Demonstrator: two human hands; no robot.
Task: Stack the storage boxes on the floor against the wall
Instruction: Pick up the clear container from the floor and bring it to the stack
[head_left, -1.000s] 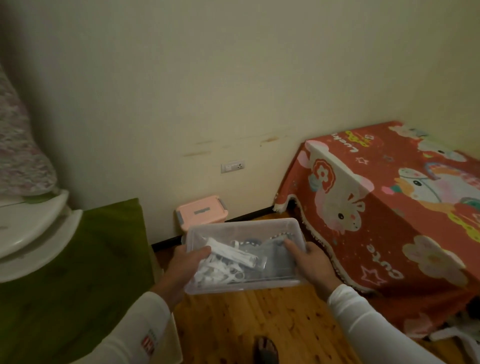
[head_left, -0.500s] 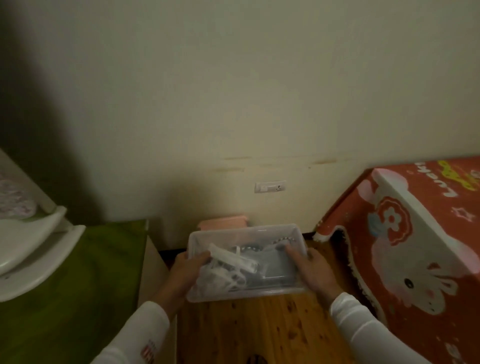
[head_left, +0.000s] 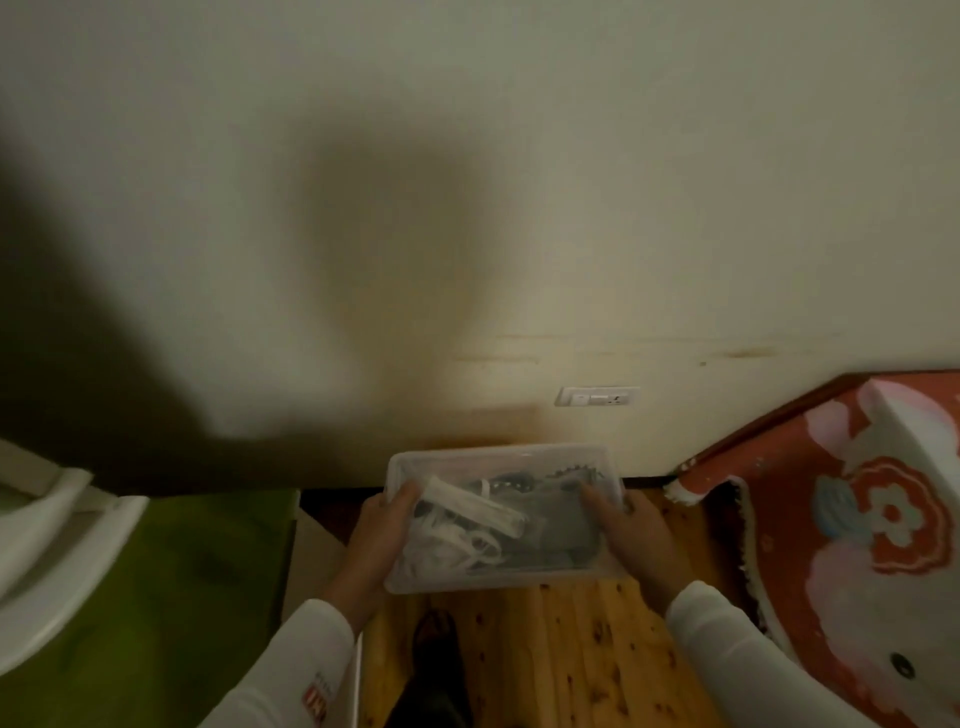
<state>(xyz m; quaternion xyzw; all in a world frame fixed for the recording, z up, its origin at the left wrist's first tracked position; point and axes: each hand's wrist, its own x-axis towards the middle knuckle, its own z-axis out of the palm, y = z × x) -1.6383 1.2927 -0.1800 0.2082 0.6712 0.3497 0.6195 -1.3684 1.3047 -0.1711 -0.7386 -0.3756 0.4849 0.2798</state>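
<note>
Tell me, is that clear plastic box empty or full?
Partly filled: white and dark items show through the clear storage box; what they are is too blurred to tell.

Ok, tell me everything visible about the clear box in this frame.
The clear box is a shallow rectangular tub of see-through plastic with rounded corners and no visible lid. Inside lie white packets or cords on the left and dark grey items on the right, too blurred to name. It is held about level above the wood floor, near the wall. The left hand and right hand grip its short ends, thumbs inside.
</note>
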